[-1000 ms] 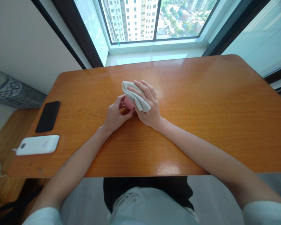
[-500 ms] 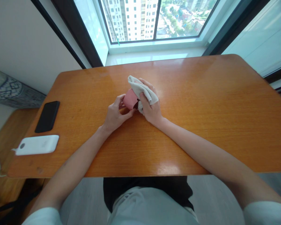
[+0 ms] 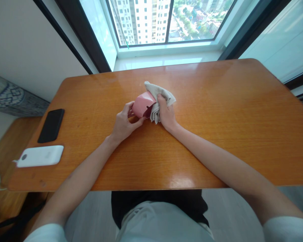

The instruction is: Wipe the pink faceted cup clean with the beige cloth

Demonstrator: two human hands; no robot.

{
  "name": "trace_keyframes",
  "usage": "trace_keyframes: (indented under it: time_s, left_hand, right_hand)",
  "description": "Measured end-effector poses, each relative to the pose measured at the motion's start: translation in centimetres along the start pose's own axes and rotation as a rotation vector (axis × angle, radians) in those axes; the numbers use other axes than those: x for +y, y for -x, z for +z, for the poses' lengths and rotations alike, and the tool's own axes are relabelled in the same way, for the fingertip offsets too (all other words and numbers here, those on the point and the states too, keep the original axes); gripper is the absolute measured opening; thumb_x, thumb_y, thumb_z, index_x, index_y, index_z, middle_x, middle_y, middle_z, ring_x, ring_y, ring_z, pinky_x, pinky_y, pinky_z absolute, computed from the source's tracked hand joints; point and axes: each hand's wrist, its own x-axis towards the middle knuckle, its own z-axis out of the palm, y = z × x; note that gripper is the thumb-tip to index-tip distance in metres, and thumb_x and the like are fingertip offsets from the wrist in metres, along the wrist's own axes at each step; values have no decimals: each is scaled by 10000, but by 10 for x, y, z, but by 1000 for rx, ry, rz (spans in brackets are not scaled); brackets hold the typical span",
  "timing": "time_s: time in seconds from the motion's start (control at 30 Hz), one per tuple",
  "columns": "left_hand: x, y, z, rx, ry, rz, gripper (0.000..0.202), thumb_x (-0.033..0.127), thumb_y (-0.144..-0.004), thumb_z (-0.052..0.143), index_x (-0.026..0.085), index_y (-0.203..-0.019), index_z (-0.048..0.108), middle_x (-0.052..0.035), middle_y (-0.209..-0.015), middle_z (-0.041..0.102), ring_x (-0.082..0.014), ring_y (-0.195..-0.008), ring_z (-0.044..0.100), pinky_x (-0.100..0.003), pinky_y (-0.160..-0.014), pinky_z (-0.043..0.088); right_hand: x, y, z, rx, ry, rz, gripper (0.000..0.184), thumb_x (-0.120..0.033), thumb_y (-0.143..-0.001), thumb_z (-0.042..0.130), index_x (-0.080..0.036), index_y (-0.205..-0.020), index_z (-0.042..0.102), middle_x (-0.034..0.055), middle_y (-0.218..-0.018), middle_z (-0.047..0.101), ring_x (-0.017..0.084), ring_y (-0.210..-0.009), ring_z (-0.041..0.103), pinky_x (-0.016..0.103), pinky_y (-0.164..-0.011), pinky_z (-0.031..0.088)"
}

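Observation:
A pink, hollow, cup-like container lies tilted on its side, its notched rim facing right. My left hand grips its left end, the thumb along the near side and the fingers behind it. In my right hand is a folded, pale grey cloth, pinched under the thumb. The cloth lies against the container's right rim, and part of it hangs down by the dark opening. The fingers of my right hand are mostly hidden behind the cloth.
Both hands are over a glossy brown wooden table. At its left side lie a black phone and a white, rounded device with a cable. A window stands beyond the far edge, and a patterned cushion is at the left.
My right hand and the cloth have shifted a little to the right, uncovering more of the pink container and its notched rim. My left hand has stayed in place.

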Motion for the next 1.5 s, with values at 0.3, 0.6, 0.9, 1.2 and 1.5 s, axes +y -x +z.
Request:
trace_keyframes:
  time_s: [0.3, 0.6, 0.9, 1.2, 1.5]
  left_hand:
    - [-2, 1, 1, -4, -5, 11, 693, 440, -890, 934, 223, -1473, 630, -109, -1389, 825, -267, -1157, 867, -427, -1068, 746]
    - [-4, 0, -7, 0, -96, 67, 364, 474, -933, 887, 205, -1061, 678, -25, -904, 817, -179, -735, 738, -301, -650, 638]
    - [-13, 1, -6, 43, -151, 88, 257, 404, -969, 817, 225, -899, 646, -25, -854, 800, -169, -682, 683, -314, -587, 552]
    - [-14, 2, -8, -26, -133, 36, 410, 587, -1038, 786, 200, -1074, 655, 28, -875, 751, -160, -771, 723, -329, -719, 653]
    - [-3, -1, -4, 6, -90, 20, 553, 614, -873, 941, 228, -1135, 644, -3, -1003, 826, -208, -877, 821, -352, -796, 729]
  right_hand:
    - [-15, 12, -6, -96, 273, -418, 489, -546, -1176, 473, -338, -1564, 686, 90, -1643, 695, 315, -1602, 606, 616, -1392, 456]
    - [-32, 29, -5, -474, 705, -802, 724, -390, -1071, 684, -403, -1763, 473, 41, -1814, 557, 431, -1744, 423, 795, -1471, 156]
    - [-39, 30, -3, -570, 800, -805, 803, -344, -1062, 722, -353, -1803, 413, 74, -1842, 528, 448, -1744, 416, 812, -1467, 117]
    - [-36, 32, 2, -492, 662, -672, 699, -352, -1039, 710, -441, -1713, 548, -13, -1771, 615, 400, -1735, 456, 727, -1506, 159]
    - [-34, 29, 0, -408, 623, -617, 620, -414, -1060, 664, -445, -1675, 590, -19, -1776, 602, 397, -1749, 421, 747, -1489, 178]
